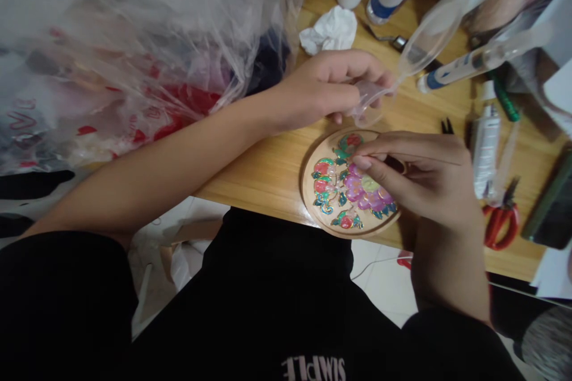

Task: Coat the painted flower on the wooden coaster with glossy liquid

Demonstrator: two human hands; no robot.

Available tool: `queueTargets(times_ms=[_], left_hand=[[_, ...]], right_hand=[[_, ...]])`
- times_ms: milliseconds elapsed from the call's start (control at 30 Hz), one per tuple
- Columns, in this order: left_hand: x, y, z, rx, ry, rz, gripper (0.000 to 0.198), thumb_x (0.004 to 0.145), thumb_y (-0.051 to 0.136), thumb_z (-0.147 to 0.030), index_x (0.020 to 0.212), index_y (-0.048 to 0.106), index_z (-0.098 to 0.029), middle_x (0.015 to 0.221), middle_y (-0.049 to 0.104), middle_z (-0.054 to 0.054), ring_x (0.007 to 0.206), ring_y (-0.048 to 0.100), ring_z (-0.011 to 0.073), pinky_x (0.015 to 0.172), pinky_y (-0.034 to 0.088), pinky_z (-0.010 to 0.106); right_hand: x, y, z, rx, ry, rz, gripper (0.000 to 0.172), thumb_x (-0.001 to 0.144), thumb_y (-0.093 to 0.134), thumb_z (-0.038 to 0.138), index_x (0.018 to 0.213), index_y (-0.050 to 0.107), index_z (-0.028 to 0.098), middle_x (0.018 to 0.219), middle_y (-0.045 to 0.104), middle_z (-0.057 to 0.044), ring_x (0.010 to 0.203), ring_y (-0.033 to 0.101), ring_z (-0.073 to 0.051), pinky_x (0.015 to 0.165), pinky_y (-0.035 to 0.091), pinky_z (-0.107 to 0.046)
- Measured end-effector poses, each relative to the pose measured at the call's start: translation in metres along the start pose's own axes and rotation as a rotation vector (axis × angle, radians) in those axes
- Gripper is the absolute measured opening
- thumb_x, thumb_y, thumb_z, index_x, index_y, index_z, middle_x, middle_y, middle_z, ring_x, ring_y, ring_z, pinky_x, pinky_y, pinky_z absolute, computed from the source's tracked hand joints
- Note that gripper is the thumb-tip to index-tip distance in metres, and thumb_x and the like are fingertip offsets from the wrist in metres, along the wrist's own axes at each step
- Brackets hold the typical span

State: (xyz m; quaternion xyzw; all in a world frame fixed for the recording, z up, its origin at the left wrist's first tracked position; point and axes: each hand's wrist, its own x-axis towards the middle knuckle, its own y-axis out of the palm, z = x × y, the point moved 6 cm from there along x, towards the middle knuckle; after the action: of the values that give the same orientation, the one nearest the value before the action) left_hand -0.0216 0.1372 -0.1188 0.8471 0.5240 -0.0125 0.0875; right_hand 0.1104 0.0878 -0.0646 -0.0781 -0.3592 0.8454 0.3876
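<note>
A round wooden disc (369, 229) lies flat at the near edge of a wooden table (250, 166), in front of the seated person. It bears a large purple flower (357, 187) with a yellow-green centre, ringed by smaller red and green motifs outlined in gold. Above its upper right part, the right hand (424, 172) is nearly closed, thumb and forefinger pinching a thin stick (440, 161); whether the tip touches the disc cannot be told. Just beyond the disc, the left hand (328, 89) is loosely curled, its thumb and fingers gripping a small clear cup (369, 101), tilted. Past that hand sits a crumpled white tissue (330, 33). Farther out, a clear plastic bag (134, 59) fills the left; red-handled pliers (503, 220) and a white tube (486, 149) lie to the right.
</note>
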Motion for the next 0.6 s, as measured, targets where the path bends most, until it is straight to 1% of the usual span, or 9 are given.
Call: queueTargets(times_ms=[100, 167, 233, 333, 400, 467, 533, 600], left_hand=[[-0.001, 0.001, -0.002, -0.006, 0.004, 0.008, 0.029, 0.072, 0.056, 0.005, 0.085, 0.069, -0.018, 0.088, 0.071, -0.005, 0.088, 0.069, 0.0141, 0.073, 0.050, 0.021], [-0.001, 0.001, -0.002, -0.018, -0.002, 0.014, 0.033, 0.074, 0.054, 0.008, 0.088, 0.070, -0.018, 0.090, 0.071, -0.005, 0.087, 0.068, 0.0133, 0.072, 0.049, 0.020], [-0.001, 0.002, -0.002, -0.032, -0.022, 0.021, 0.036, 0.075, 0.052, 0.009, 0.092, 0.070, -0.018, 0.094, 0.071, -0.004, 0.090, 0.067, 0.0133, 0.073, 0.049, 0.020], [-0.002, 0.002, -0.002, -0.036, -0.034, 0.007, 0.038, 0.075, 0.050, 0.009, 0.096, 0.070, -0.017, 0.099, 0.071, -0.003, 0.090, 0.065, 0.0115, 0.073, 0.049, 0.020], [-0.003, 0.001, -0.002, -0.046, -0.029, -0.013, 0.033, 0.077, 0.051, 0.005, 0.095, 0.070, -0.015, 0.100, 0.072, -0.001, 0.087, 0.064, 0.0100, 0.074, 0.050, 0.021], [-0.003, 0.003, -0.001, -0.065, -0.024, 0.004, 0.023, 0.079, 0.058, -0.003, 0.094, 0.070, -0.015, 0.098, 0.072, 0.000, 0.086, 0.065, 0.0110, 0.074, 0.051, 0.023], [-0.004, 0.003, -0.001, -0.093, 0.000, 0.017, 0.018, 0.079, 0.062, -0.011, 0.094, 0.069, -0.017, 0.100, 0.071, 0.001, 0.088, 0.066, 0.0127, 0.075, 0.053, 0.025], [-0.004, 0.003, -0.001, -0.098, 0.006, 0.041, 0.019, 0.076, 0.066, -0.016, 0.095, 0.069, -0.017, 0.103, 0.072, 0.003, 0.089, 0.067, 0.0132, 0.074, 0.053, 0.025]], right_hand=[[-0.001, -0.005, 0.001, 0.019, -0.009, -0.027, 0.004, 0.085, 0.069, 0.017, 0.086, 0.072, 0.020, 0.077, 0.075, -0.001, 0.056, 0.061, -0.009, 0.051, 0.045, -0.022], [-0.003, -0.012, 0.000, 0.052, 0.011, -0.081, 0.005, 0.083, 0.071, 0.014, 0.084, 0.072, 0.019, 0.077, 0.075, -0.003, 0.057, 0.061, -0.009, 0.050, 0.044, -0.023], [-0.006, -0.022, -0.002, 0.089, 0.026, -0.206, 0.008, 0.082, 0.071, 0.013, 0.077, 0.072, 0.020, 0.072, 0.073, -0.003, 0.057, 0.060, -0.010, 0.049, 0.043, -0.024], [-0.013, -0.040, -0.008, 0.132, 0.039, -0.464, 0.014, 0.081, 0.072, 0.015, 0.068, 0.071, 0.019, 0.068, 0.071, -0.004, 0.058, 0.061, -0.012, 0.050, 0.044, -0.026], [-0.018, -0.046, -0.015, 0.142, 0.087, -0.602, 0.011, 0.081, 0.073, 0.019, 0.070, 0.073, 0.019, 0.069, 0.071, -0.006, 0.061, 0.064, -0.015, 0.053, 0.046, -0.029], [-0.021, -0.049, -0.021, 0.125, 0.135, -0.692, 0.008, 0.081, 0.073, 0.022, 0.074, 0.075, 0.019, 0.070, 0.072, -0.007, 0.063, 0.065, -0.017, 0.054, 0.047, -0.031], [-0.022, -0.050, -0.022, 0.071, 0.124, -0.739, 0.010, 0.081, 0.073, 0.023, 0.072, 0.074, 0.020, 0.070, 0.072, -0.005, 0.059, 0.062, -0.015, 0.052, 0.044, -0.029], [-0.017, -0.046, -0.022, -0.027, 0.131, -0.663, 0.010, 0.084, 0.070, 0.022, 0.074, 0.073, 0.021, 0.073, 0.073, -0.003, 0.056, 0.058, -0.012, 0.049, 0.041, -0.027]])
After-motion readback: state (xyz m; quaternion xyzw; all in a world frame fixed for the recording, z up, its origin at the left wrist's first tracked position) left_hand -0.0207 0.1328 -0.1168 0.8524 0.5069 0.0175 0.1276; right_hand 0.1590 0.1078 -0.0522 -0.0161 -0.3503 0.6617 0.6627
